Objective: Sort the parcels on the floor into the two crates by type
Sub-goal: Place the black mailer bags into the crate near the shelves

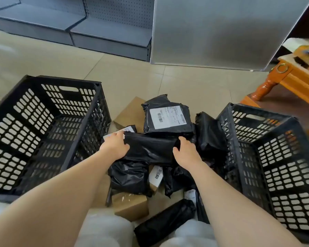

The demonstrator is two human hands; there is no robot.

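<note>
A heap of parcels lies on the floor between two black slotted crates, the left crate (43, 122) and the right crate (275, 157); I see nothing inside either. My left hand (114, 145) and my right hand (185, 152) grip the two ends of a long black plastic-wrapped parcel (150, 148) in the middle of the heap. Behind it lies a black bag parcel with a white label (168, 118), and another black bag (209, 132) leans on the right crate. Brown cardboard boxes sit at the back (130, 113) and near my knees (130, 205).
A wooden table (292, 77) with turned legs stands at the right. Grey metal shelving (78, 29) and a metal panel (221, 32) line the back. More black bags (128, 177) and a black roll (164, 221) lie close to me.
</note>
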